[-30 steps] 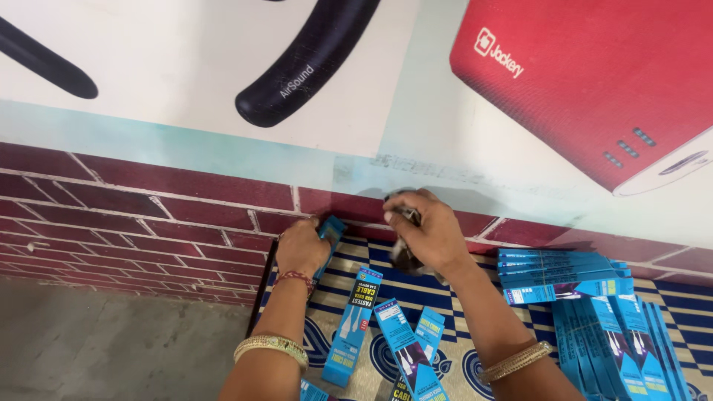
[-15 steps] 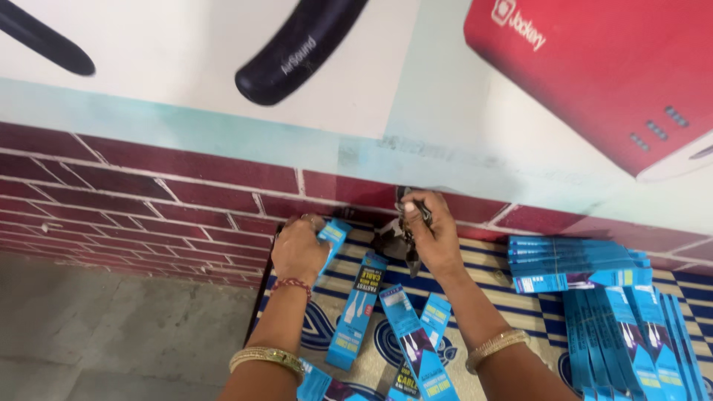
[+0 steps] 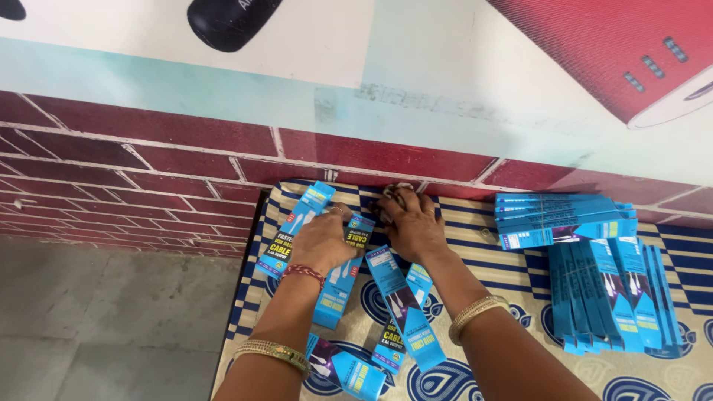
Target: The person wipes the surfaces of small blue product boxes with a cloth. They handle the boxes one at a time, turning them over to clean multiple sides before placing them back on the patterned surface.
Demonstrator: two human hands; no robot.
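Both hands are down on the patterned cloth [image 3: 475, 260] near the brick wall [image 3: 148, 171]. Her left hand [image 3: 321, 241] lies flat, fingers loosely spread, pressing on slim blue boxes [image 3: 338, 286] whose long axes run from near to far, tilted slightly right at the far end. Her right hand [image 3: 413, 223] is curled tight around a small dark bundle [image 3: 396, 193] at the cloth's far edge. More blue boxes sit stacked [image 3: 601, 289] well apart on the right.
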